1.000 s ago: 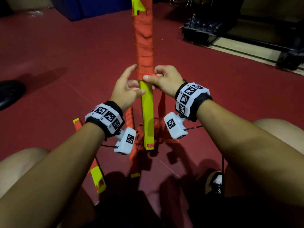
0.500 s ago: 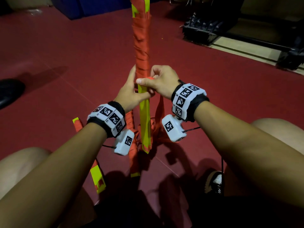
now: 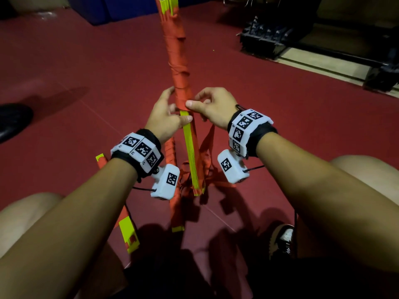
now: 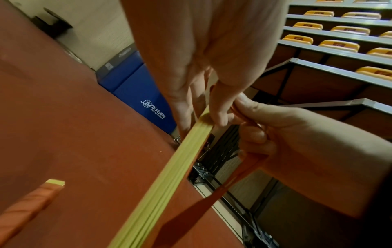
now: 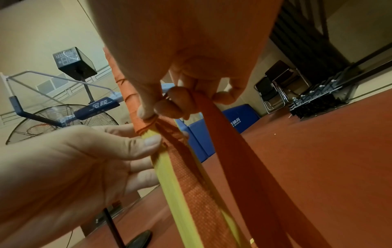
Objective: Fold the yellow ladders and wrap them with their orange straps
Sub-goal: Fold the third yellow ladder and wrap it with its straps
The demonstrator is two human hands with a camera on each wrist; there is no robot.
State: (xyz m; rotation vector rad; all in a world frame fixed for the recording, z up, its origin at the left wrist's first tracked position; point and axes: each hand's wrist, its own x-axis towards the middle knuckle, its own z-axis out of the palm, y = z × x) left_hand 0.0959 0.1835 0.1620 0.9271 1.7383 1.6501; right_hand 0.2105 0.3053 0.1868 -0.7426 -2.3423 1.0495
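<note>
Between both thumbs: folded yellow ladder [image 3: 187, 134]; left hand [image 3: 165, 117] grips it, right hand [image 3: 212, 106] pinches orange strap [image 5: 239, 151].

The folded ladder [image 3: 190, 152] shows bright yellow slat edges below the grip, stacked in thin lines. Above the grip it's covered in orange strap [image 3: 178, 61] windings, w/ yellow tips poking out at the far top end. A loose orange strap tail [image 5: 244, 151] runs from the right hand [image 3: 212, 107] (woven mesh texture shows on the strap lying against the yellow, right wrist view). Left hand [image 3: 164, 117] thumb sits on yellow.

Both wristbands [image 3: 138, 149] are white blocks w/ black-and-white square marker patterns over black cuffs. Floor [image 3: 86, 61] is dark red. Approx. two more orange-wrapped bundles [image 3: 127, 229] w/ yellow ends lie below the grip, dim there. Blue mat [image 4: 135, 87] w/ white logo beyond.
</note>
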